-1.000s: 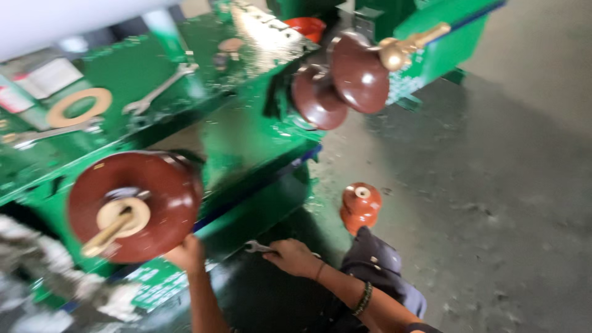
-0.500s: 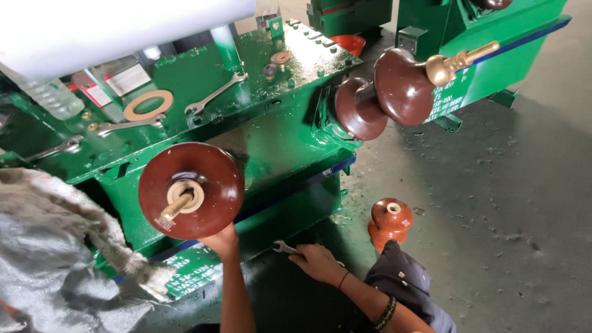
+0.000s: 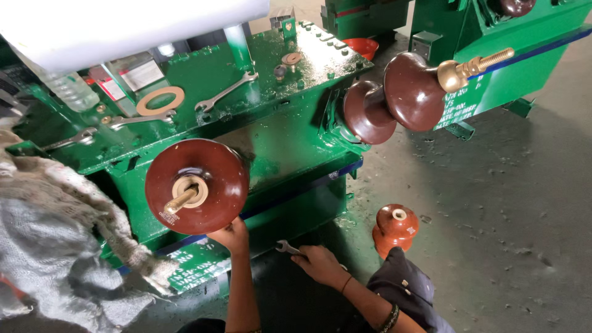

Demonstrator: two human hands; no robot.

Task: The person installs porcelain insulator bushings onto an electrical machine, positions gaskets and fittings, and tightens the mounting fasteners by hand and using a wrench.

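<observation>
We hold a small spanner low against the side of the green tank, our right hand closed around its handle. Our left hand, just to the left and slightly higher, cups the lower rim of a big brown insulator, fingers curled on it. Right of the right grip, a loose brown insulator stands on the floor. Above both grips, more spanners and a tan ring lie on the tank top.
</observation>
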